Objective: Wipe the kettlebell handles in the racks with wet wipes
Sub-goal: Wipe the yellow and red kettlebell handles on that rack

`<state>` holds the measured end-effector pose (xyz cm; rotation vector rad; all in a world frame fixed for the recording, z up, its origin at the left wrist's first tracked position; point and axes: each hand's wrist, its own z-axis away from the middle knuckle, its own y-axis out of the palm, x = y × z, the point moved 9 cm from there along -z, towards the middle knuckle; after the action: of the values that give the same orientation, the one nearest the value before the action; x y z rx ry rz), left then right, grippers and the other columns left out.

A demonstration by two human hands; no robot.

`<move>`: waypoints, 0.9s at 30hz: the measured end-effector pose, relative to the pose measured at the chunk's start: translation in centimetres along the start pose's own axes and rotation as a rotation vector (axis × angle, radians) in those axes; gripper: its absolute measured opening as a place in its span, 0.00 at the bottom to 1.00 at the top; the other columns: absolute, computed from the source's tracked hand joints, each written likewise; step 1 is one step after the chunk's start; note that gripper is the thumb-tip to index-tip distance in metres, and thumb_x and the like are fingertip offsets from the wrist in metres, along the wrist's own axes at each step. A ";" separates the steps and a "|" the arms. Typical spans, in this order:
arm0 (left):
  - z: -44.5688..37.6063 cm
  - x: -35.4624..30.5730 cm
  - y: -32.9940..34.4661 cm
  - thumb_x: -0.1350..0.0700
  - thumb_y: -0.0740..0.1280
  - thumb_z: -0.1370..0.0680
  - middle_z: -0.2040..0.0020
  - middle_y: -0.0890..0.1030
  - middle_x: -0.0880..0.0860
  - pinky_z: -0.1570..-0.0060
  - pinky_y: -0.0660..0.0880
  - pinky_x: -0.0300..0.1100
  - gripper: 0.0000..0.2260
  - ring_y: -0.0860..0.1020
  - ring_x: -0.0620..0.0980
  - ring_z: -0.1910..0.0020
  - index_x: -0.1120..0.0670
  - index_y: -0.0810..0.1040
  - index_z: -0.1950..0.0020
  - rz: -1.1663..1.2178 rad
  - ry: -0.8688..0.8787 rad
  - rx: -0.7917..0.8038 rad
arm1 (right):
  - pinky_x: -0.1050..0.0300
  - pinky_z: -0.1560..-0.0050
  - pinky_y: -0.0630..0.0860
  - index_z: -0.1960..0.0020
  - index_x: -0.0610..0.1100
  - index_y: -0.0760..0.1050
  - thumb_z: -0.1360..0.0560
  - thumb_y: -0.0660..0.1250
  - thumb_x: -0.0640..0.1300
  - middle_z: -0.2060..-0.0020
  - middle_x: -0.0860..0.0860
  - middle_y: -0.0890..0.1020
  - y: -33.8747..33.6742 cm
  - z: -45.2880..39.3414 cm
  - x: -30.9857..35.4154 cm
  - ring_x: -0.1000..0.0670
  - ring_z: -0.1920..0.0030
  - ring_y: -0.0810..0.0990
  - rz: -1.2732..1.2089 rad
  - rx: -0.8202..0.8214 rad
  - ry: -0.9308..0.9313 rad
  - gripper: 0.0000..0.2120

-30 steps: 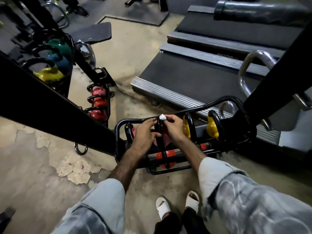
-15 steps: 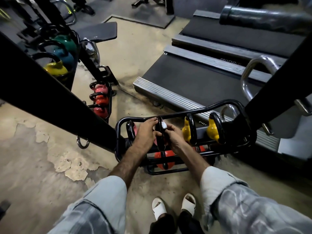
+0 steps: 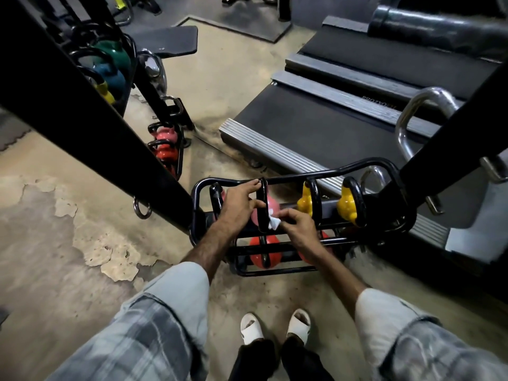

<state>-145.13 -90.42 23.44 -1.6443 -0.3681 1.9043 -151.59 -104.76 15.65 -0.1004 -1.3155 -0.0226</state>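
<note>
Two treadmills (image 3: 343, 116) flank the kettlebell rack (image 3: 379, 171) on cracked, peeling concrete floor (image 3: 90, 237).

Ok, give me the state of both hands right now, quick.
Left hand: grips the black loop handle of the pink kettlebell.
Right hand: pinches the small white wet wipe against that handle.

Both forearms are reaching forward and down from rolled-up sleeves, converging toward 12 o'clock. Left hand (image 3: 238, 203) is lying palm down, fingers extending toward 1 o'clock, fingertips and thumb curling around the black kettlebell handle (image 3: 263, 204). Right hand (image 3: 298, 228) is sitting just at 4 o'clock of the left one, fingers bent, grip pinching a white wet wipe (image 3: 274, 223) against the same handle. Wrists are angling inward.
</note>
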 end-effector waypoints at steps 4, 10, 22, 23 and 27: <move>0.2 -0.9 -0.2 0.73 0.67 0.30 0.34 0.76 0.53 0.52 0.76 0.29 0.23 0.83 0.50 0.54 0.62 0.76 0.35 -0.095 0.027 -0.023 | 0.54 0.56 0.83 0.50 0.45 0.83 0.27 0.72 0.38 0.60 0.48 0.86 -0.4 -0.6 1.5 0.52 0.59 0.85 0.053 -0.055 -0.051 0.06; 0.4 -1.0 0.1 0.71 0.69 0.30 0.36 0.78 0.51 0.55 0.76 0.26 0.24 0.80 0.41 0.56 0.54 0.78 0.36 -0.173 0.072 -0.026 | 0.55 0.52 0.80 0.53 0.41 0.83 0.29 0.72 0.36 0.55 0.49 0.83 0.0 2.9 3.5 0.54 0.54 0.82 0.409 -0.051 -0.441 0.06; 1.0 -2.3 0.8 0.66 0.68 0.28 0.44 0.78 0.55 0.48 0.70 0.31 0.10 0.78 0.50 0.51 0.59 0.81 0.47 -0.378 0.222 -0.025 | 0.66 0.51 0.76 0.53 0.45 0.84 0.31 0.70 0.32 0.56 0.53 0.83 -4.8 6.6 5.3 0.57 0.55 0.81 0.514 -0.262 -0.389 0.11; 1.2 -2.7 0.9 0.64 0.68 0.28 0.44 0.78 0.55 0.45 0.73 0.39 0.10 0.78 0.53 0.48 0.58 0.81 0.48 -0.406 0.261 -0.030 | 0.67 0.51 0.75 0.53 0.45 0.84 0.31 0.70 0.33 0.56 0.53 0.83 -6.5 7.2 5.7 0.57 0.55 0.81 0.489 -0.338 -0.376 0.11; 2.7 -5.7 2.3 0.63 0.67 0.26 0.44 0.79 0.54 0.42 0.73 0.42 0.11 0.76 0.52 0.44 0.56 0.82 0.45 -0.410 0.418 -0.056 | 0.70 0.53 0.73 0.54 0.48 0.84 0.31 0.70 0.34 0.58 0.56 0.83 -12.0 8.6 6.0 0.57 0.56 0.81 0.469 -0.537 -0.278 0.11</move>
<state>-147.97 -95.18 27.26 -1.7866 -0.5376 1.2283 -159.31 -115.71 24.30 -0.8928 -1.5062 0.0392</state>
